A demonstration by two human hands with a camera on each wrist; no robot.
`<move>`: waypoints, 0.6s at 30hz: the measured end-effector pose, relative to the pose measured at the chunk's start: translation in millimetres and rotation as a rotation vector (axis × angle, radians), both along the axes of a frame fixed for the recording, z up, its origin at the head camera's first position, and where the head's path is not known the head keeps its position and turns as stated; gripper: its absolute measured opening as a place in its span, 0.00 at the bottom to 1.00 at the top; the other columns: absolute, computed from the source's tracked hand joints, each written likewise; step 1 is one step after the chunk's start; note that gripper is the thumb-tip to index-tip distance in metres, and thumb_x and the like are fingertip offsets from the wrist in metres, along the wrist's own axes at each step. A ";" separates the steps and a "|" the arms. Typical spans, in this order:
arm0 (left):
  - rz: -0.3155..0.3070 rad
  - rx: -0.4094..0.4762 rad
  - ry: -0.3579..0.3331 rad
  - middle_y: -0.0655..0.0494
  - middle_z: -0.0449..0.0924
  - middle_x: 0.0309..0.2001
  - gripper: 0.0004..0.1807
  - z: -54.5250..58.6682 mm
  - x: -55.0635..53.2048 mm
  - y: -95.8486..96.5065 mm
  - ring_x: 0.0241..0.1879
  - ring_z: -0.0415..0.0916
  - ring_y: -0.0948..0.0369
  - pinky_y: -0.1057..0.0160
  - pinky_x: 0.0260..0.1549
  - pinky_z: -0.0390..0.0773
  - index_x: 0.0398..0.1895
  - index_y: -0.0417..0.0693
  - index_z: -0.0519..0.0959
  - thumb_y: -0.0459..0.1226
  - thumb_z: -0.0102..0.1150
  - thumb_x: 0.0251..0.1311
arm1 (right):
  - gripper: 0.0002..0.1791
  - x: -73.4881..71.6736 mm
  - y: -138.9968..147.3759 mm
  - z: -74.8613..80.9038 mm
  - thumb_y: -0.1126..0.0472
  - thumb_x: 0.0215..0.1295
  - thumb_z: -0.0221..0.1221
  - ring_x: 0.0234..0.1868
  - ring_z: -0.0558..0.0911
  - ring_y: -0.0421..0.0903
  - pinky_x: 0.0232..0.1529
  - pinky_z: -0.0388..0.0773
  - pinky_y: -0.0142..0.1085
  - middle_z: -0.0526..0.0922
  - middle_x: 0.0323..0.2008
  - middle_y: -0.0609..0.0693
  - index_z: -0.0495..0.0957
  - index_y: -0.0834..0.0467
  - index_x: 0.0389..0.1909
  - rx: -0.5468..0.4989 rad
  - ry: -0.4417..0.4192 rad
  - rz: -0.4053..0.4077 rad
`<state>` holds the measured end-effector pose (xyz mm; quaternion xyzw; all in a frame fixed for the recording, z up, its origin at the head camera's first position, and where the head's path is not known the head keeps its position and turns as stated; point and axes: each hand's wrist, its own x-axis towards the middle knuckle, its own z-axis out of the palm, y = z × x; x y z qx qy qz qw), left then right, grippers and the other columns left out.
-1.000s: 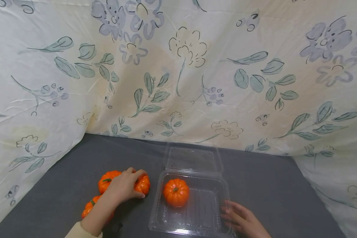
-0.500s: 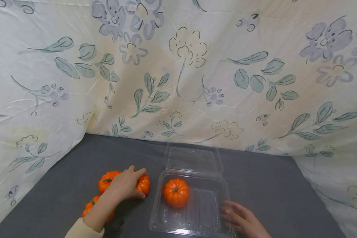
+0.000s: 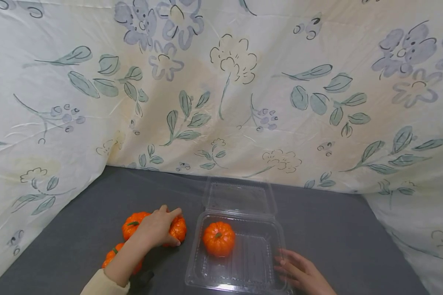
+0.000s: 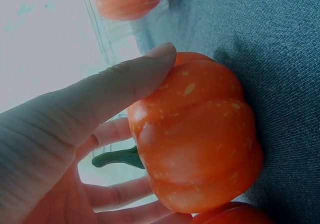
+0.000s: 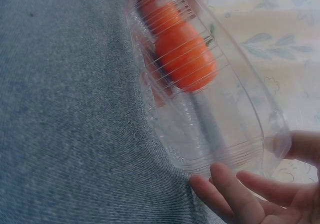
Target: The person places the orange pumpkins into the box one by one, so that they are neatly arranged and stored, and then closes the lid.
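Note:
My left hand [image 3: 153, 231] grips a small orange pumpkin [image 3: 179, 229] left of the clear plastic clamshell container [image 3: 256, 256]. In the left wrist view, the thumb lies on this pumpkin [image 4: 200, 134] and the fingers reach round its far side, beside the green stem [image 4: 120, 157]. Another pumpkin [image 3: 219, 239] sits upright in the left part of the container. My right hand [image 3: 300, 270] holds the container's right side, the thumb at the rim and the fingers against the outer wall [image 5: 235, 154].
The container's lid [image 3: 240, 197] is folded back toward the curtain. More pumpkins stand at left, one behind my left wrist [image 3: 133, 224] and one by the forearm [image 3: 112, 255], partly hidden. A floral curtain [image 3: 221, 102] borders the dark grey tabletop [image 3: 328, 229].
My left hand has shifted very slightly on the pumpkin, and the left forearm has moved a little to the right. The right hand and the container have stayed put.

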<state>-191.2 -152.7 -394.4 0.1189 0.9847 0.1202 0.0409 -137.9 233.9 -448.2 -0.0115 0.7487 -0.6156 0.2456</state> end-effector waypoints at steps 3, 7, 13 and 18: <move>-0.002 -0.003 0.005 0.43 0.68 0.40 0.42 0.1 -0.1 0.0 0.34 0.71 0.49 0.49 0.27 0.74 0.54 0.49 0.72 0.48 0.78 0.28 | 0.37 0.1 0.0 -0.3 0.51 0.71 0.46 0.55 0.72 0.64 0.49 0.74 0.49 0.62 0.60 0.75 0.48 0.78 0.64 0.001 0.002 0.001; 0.005 -0.005 0.005 0.43 0.69 0.40 0.42 -0.5 0.4 0.2 0.34 0.71 0.48 0.49 0.27 0.75 0.53 0.50 0.72 0.48 0.78 0.28 | 0.37 -0.1 -0.1 -0.5 0.51 0.71 0.46 0.55 0.72 0.64 0.49 0.74 0.49 0.62 0.60 0.75 0.48 0.78 0.64 0.006 0.003 0.001; 0.012 -0.004 0.005 0.43 0.69 0.40 0.42 -1.1 0.4 0.6 0.35 0.71 0.48 0.48 0.27 0.75 0.54 0.50 0.72 0.48 0.78 0.29 | 0.37 0.1 -0.4 -0.4 0.51 0.71 0.46 0.55 0.73 0.64 0.49 0.74 0.49 0.62 0.59 0.75 0.49 0.78 0.64 0.011 0.003 -0.001; 0.010 -0.007 0.001 0.42 0.68 0.41 0.42 -1.2 0.2 0.1 0.35 0.71 0.48 0.48 0.28 0.74 0.55 0.50 0.72 0.49 0.78 0.29 | 0.38 -0.3 -1.2 -1.0 0.50 0.70 0.47 0.55 0.73 0.63 0.49 0.74 0.49 0.63 0.59 0.75 0.49 0.77 0.64 0.010 -0.002 -0.015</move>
